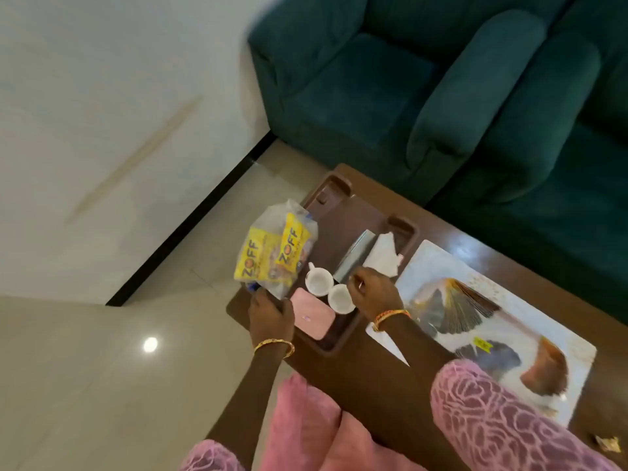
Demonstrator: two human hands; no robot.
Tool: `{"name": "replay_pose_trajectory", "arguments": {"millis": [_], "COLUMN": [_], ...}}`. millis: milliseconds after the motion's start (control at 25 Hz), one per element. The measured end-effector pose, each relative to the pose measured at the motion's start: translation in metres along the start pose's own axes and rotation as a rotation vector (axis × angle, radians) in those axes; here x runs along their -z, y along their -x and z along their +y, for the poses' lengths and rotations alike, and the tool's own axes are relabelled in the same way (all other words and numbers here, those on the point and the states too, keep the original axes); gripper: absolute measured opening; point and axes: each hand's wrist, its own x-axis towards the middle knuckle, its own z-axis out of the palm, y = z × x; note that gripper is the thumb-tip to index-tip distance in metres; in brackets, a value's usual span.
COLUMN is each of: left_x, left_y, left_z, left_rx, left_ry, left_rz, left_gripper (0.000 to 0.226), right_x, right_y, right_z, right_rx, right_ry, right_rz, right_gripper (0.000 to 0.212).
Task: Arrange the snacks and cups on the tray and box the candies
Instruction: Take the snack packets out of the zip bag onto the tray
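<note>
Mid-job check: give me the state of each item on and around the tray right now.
Brown plastic tray: on table, partly loaded.
Two white ceramic cups: upright, side by side, look empty.
Clear bag of yellow snack packets: held by left hand.
Pink flat box: closed, on tray.
Right hand: beside cups, grip unclear.

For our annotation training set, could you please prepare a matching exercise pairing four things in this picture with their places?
Things:
1. clear plastic bag of yellow snack packets
2. two white ceramic cups
3. flat pink box
4. white crumpled paper napkin

Places:
A. lying on the brown tray, at its near end by the left hand
B. on the tray's right side, just beyond the right hand
C. held up by the left hand at the tray's left edge
D. side by side mid-tray

Pairs: 1-C, 2-D, 3-A, 4-B
</note>
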Motion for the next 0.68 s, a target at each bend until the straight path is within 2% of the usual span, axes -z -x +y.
{"name": "replay_pose_trajectory", "arguments": {"millis": [80,200,280,400,520,560,600,680], "left_x": [0.01,0.02,0.019,0.012,0.011,0.013,0.016,0.022], "left_y": [-0.04,-0.093,-0.116,-0.141,-0.15,-0.151,-0.151,-0.147], "left_z": [-0.009,-0.016,-0.02,-0.025,-0.025,-0.024,-0.023,-0.018], "left_rx": [0.077,0.092,0.098,0.201,0.204,0.181,0.15,0.067], "left_ry": [-0.011,-0.084,-0.091,-0.029,-0.01,0.006,0.028,0.072], "left_rz": [0.051,0.058,0.02,-0.072,-0.079,-0.078,-0.077,-0.054], "left_gripper": [0.057,0.067,0.072,0.072,0.043,0.035,0.029,0.024], "right_x": [-0.016,-0.035,-0.054,-0.079,-0.094,-0.095,-0.095,-0.089], "right_y": [-0.056,-0.138,-0.169,-0.191,-0.2,-0.202,-0.203,-0.205], "right_z": [-0.023,-0.057,-0.069,-0.08,-0.08,-0.081,-0.081,-0.081], "right_rx": [-0.114,-0.221,-0.229,-0.241,-0.263,-0.299,-0.341,-0.417], "right_ry": [-0.061,-0.175,-0.177,-0.139,-0.144,-0.166,-0.224,-0.348], "right_rz": [-0.046,-0.163,-0.266,-0.344,-0.357,-0.346,-0.323,-0.261], "right_gripper": [0.008,0.01,0.041,0.082,0.102,0.099,0.087,0.048]}}
